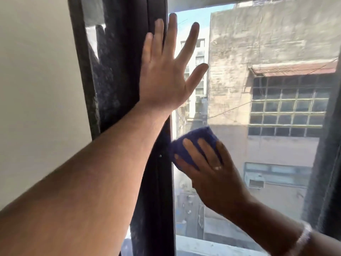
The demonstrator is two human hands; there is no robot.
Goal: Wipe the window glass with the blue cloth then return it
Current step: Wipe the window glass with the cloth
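Hands: left hand (162, 78) splayed flat on frame (158, 182); right hand (212, 174) presses one blue cloth (191, 137).

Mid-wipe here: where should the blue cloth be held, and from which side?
Hold the blue cloth flat from the room side, fingers spread over its back as the right hand has it. It lies bunched against the window glass, so only that face is reachable. The left hand braces on the frame.
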